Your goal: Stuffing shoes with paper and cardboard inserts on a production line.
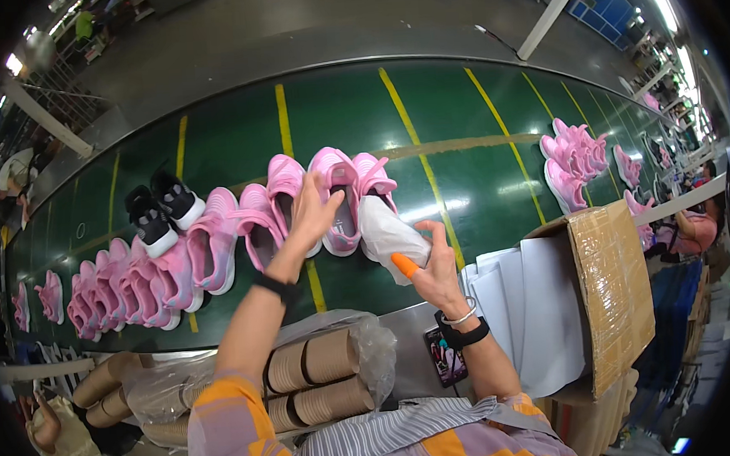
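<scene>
My left hand (317,212) is over a pink shoe (342,238), its fingers stretched and its thumb apart, near the shoe's opening. Whether the fingertips touch the upper cannot be told. My right hand (436,274), with an orange cover on one finger, grips a wad of white paper (389,233). The wad lies against the opening of another pink shoe (371,171) and hides its heel part. Just left of my left hand stands one more pink shoe (283,183). All rest on a green conveyor belt (341,104) with yellow cross lines.
A row of pink shoes (211,241) stretches left, with two black shoes (178,199) on top. More pink shoes (574,157) stand at right. Near me are an open carton (611,288), white sheets (525,318), bagged brown ridged pieces (327,360) and a phone (446,357).
</scene>
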